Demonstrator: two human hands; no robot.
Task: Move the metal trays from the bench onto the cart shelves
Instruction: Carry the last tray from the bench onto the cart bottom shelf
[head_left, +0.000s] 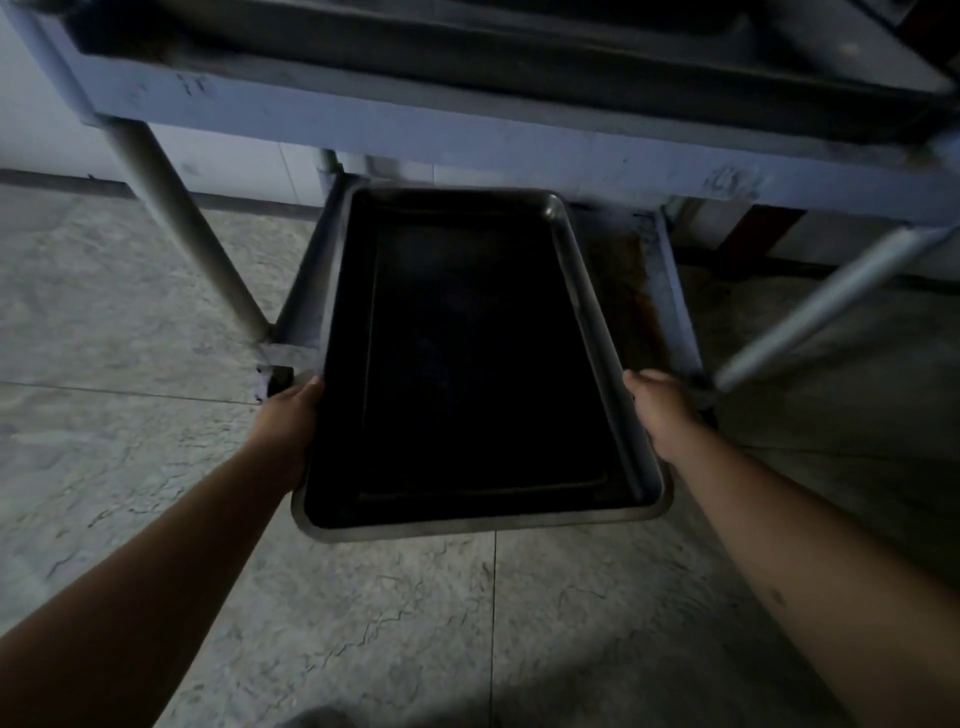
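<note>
Metal tray (467, 364) half over the cart's bottom shelf (631, 291), near end overhanging the floor (130, 322), my left hand (291, 415) and right hand (662, 410) clamping its long edges to keep it level.

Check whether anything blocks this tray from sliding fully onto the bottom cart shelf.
Nothing visible blocks it. The tray, held by the left hand and right hand, is already partly over the bottom shelf, whose exposed part is bare. The upper shelf sits well above it.
</note>
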